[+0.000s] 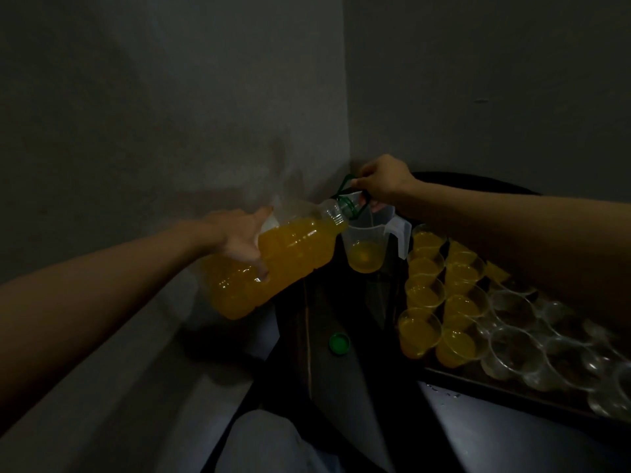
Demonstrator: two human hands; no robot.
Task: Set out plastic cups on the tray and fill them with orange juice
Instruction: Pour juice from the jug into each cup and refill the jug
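- Two hands tip a large juice bottle (280, 264) in the head view. The left hand (244, 240) is wrapped round its body, fingers curled against the plastic.
- The right hand (382, 184) has its fingers curled, pinching the green loop (344, 183) at the bottle's neck.
- The bottle's mouth points down over a clear jug (368, 244), which has a little juice at its bottom.
- Right of the jug, the tray (478, 387) carries filled cups (423, 291) in its left rows and empty cups (512, 349) packed beside them.
- A green cap (339, 343) lies on the dark surface, near the tray's left edge.
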